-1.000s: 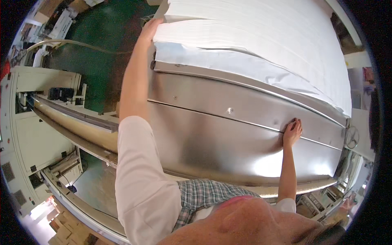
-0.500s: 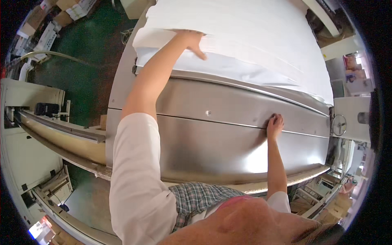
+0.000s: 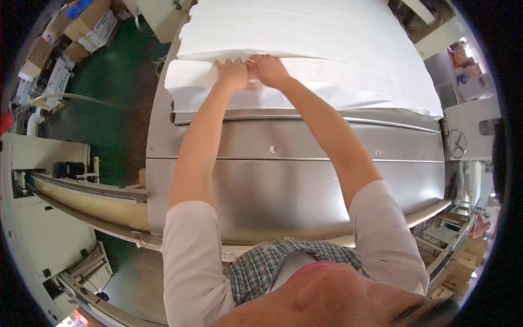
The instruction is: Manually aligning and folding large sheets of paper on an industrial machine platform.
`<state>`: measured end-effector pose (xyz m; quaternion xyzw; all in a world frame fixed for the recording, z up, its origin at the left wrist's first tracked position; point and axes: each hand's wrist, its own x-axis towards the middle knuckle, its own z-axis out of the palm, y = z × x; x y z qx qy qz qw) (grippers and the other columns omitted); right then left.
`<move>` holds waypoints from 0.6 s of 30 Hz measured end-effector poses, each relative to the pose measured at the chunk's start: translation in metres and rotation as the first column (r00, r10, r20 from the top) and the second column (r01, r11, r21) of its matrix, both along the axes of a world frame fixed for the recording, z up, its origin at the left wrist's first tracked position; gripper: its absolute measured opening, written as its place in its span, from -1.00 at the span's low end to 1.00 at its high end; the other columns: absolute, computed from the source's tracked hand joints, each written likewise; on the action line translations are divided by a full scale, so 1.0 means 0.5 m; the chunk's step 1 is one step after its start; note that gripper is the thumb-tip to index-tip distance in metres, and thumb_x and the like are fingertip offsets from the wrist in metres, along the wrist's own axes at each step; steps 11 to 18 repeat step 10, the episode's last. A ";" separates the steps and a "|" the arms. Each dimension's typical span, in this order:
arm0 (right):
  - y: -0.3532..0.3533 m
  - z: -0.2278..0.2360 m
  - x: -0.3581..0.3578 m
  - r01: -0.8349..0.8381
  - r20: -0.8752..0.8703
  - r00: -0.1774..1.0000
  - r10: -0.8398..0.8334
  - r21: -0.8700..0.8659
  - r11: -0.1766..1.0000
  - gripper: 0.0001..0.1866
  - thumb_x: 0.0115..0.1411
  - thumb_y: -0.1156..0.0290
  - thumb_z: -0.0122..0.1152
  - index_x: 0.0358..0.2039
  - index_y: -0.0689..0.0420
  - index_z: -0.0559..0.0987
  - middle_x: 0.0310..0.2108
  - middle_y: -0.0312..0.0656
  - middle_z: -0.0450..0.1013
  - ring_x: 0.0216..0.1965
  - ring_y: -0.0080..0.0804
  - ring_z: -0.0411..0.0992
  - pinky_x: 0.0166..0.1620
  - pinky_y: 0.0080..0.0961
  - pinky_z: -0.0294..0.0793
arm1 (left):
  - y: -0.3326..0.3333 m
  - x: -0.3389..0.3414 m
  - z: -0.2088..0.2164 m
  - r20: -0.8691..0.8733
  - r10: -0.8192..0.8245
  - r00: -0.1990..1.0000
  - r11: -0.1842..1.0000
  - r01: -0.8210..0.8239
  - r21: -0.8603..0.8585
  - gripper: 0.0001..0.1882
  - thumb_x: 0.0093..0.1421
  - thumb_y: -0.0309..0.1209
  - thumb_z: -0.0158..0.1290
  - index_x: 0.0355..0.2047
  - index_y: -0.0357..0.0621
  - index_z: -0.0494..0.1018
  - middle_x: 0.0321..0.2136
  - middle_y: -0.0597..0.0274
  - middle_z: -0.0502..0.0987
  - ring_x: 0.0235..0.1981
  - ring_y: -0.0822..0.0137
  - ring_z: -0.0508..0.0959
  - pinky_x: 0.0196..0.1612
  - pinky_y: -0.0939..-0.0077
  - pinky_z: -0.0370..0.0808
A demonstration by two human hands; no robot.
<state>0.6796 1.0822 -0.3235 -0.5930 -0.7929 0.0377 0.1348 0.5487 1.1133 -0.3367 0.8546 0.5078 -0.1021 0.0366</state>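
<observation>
A wide white sheet of thin, cloth-like material (image 3: pixel 327 32) covers the far part of a steel machine bed, layered and wrinkled, with a loose fold along its near edge. At the left part of that fold, my left hand (image 3: pixel 232 74) has its fingers curled over the material. Close beside it, almost touching, my right hand (image 3: pixel 270 71) grips the same fold, knuckles up. The thumbs and the material inside both grips are partly hidden. Below the hands, a narrow metal lip (image 3: pixel 256 114) runs along the sheet's near edge.
A smooth steel panel (image 3: pixel 283 191) lies between me and the sheet, with a worn rail along its front. At left are a pale machine with a long roller (image 3: pixel 92 203) and a green floor (image 3: pixel 122 71); cardboard boxes (image 3: pixel 90 24) stand farther back. A handwheel (image 3: pixel 456 143) is at right.
My right hand has left the steel panel and reached up and left to the sheet's fold beside my left hand. My left hand has moved slightly left and down and now grips the fold.
</observation>
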 end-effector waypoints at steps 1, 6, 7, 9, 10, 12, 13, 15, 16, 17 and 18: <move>0.019 -0.020 0.051 0.098 0.024 0.995 -0.096 -0.091 0.991 -0.66 0.13 0.15 -0.17 -0.26 0.05 0.48 -0.20 -0.13 0.42 -0.12 -0.17 0.34 -0.10 -0.13 0.28 | -0.006 0.018 0.009 0.004 -0.021 1.000 1.000 0.021 0.002 -0.12 -0.25 0.06 0.17 0.09 0.12 0.13 0.00 0.21 0.28 0.05 0.07 0.23 0.03 -0.28 0.00; -0.009 -0.022 0.290 0.398 0.288 0.894 -0.343 -0.162 0.903 -0.57 0.17 0.00 -0.30 -0.19 -0.06 0.47 -0.17 -0.24 0.41 -0.11 -0.26 0.34 -0.06 -0.12 0.24 | -0.014 0.045 0.048 -0.025 0.086 0.996 0.990 -0.088 -0.108 -0.02 -0.37 -0.03 0.25 0.11 0.13 0.09 0.09 0.26 0.20 0.11 0.08 0.17 0.05 -0.32 -0.04; -0.028 -0.010 0.333 0.421 0.291 0.885 -0.365 -0.164 0.892 -0.57 0.17 0.00 -0.30 -0.19 -0.06 0.47 -0.17 -0.24 0.41 -0.11 -0.26 0.34 -0.06 -0.12 0.24 | -0.015 0.059 0.051 -0.049 0.095 0.994 0.988 -0.101 -0.120 0.00 -0.37 -0.01 0.25 0.13 0.12 0.07 0.11 0.21 0.16 0.13 0.06 0.14 0.05 -0.31 -0.04; -0.079 0.020 0.418 0.352 0.396 0.887 -0.238 -0.246 0.903 -0.51 0.13 -0.08 -0.28 -0.11 -0.08 0.43 -0.09 -0.28 0.36 -0.07 -0.27 0.31 -0.05 -0.14 0.23 | -0.006 0.064 0.032 -0.122 0.119 0.985 0.984 -0.133 -0.115 0.06 -0.37 0.01 0.25 0.16 0.11 0.00 0.14 0.15 0.11 0.16 0.04 0.07 0.07 -0.30 -0.06; -0.105 0.035 0.466 0.380 0.398 0.878 -0.266 -0.242 0.893 -0.51 0.13 -0.08 -0.28 -0.11 -0.08 0.43 -0.09 -0.28 0.36 -0.07 -0.27 0.31 -0.05 -0.14 0.23 | 0.012 0.055 0.022 -0.162 0.140 0.977 0.985 -0.154 -0.079 0.09 -0.37 0.02 0.25 0.18 0.11 -0.05 0.14 0.15 0.09 0.18 0.03 0.04 0.07 -0.29 -0.06; -0.105 0.035 0.466 0.380 0.398 0.878 -0.266 -0.242 0.893 -0.51 0.13 -0.08 -0.28 -0.11 -0.08 0.43 -0.09 -0.28 0.36 -0.07 -0.27 0.31 -0.05 -0.14 0.23 | 0.012 0.055 0.022 -0.162 0.140 0.977 0.985 -0.154 -0.079 0.09 -0.37 0.02 0.25 0.18 0.11 -0.05 0.14 0.15 0.09 0.18 0.03 0.04 0.07 -0.29 -0.06; -0.105 0.035 0.466 0.380 0.398 0.878 -0.266 -0.242 0.893 -0.51 0.13 -0.08 -0.28 -0.11 -0.08 0.43 -0.09 -0.28 0.36 -0.07 -0.27 0.31 -0.05 -0.14 0.23 | 0.012 0.055 0.022 -0.162 0.140 0.977 0.985 -0.154 -0.079 0.09 -0.37 0.02 0.25 0.18 0.11 -0.05 0.14 0.15 0.09 0.18 0.03 0.04 0.07 -0.29 -0.06; -0.105 0.035 0.466 0.380 0.398 0.878 -0.266 -0.242 0.893 -0.51 0.13 -0.08 -0.28 -0.11 -0.08 0.43 -0.09 -0.28 0.36 -0.07 -0.27 0.31 -0.05 -0.14 0.23 | 0.012 0.055 0.022 -0.162 0.140 0.977 0.985 -0.154 -0.079 0.09 -0.37 0.02 0.25 0.18 0.11 -0.05 0.14 0.15 0.09 0.18 0.03 0.04 0.07 -0.29 -0.06; -0.105 0.035 0.466 0.380 0.398 0.878 -0.266 -0.242 0.893 -0.51 0.13 -0.08 -0.28 -0.11 -0.08 0.43 -0.09 -0.28 0.36 -0.07 -0.27 0.31 -0.05 -0.14 0.23 | 0.012 0.055 0.022 -0.162 0.140 0.977 0.985 -0.154 -0.079 0.09 -0.37 0.02 0.25 0.18 0.11 -0.05 0.14 0.15 0.09 0.18 0.03 0.04 0.07 -0.29 -0.06; -0.105 0.035 0.466 0.380 0.398 0.878 -0.266 -0.242 0.893 -0.51 0.13 -0.08 -0.28 -0.11 -0.08 0.43 -0.09 -0.28 0.36 -0.07 -0.27 0.31 -0.05 -0.14 0.23 | 0.012 0.055 0.022 -0.162 0.140 0.977 0.985 -0.154 -0.079 0.09 -0.37 0.02 0.25 0.18 0.11 -0.05 0.14 0.15 0.09 0.18 0.03 0.04 0.07 -0.29 -0.06; -0.105 0.035 0.466 0.380 0.398 0.878 -0.266 -0.242 0.893 -0.51 0.13 -0.08 -0.28 -0.11 -0.08 0.43 -0.09 -0.28 0.36 -0.07 -0.27 0.31 -0.05 -0.14 0.23 | 0.012 0.055 0.022 -0.162 0.140 0.977 0.985 -0.154 -0.079 0.09 -0.37 0.02 0.25 0.18 0.11 -0.05 0.14 0.15 0.09 0.18 0.03 0.04 0.07 -0.29 -0.06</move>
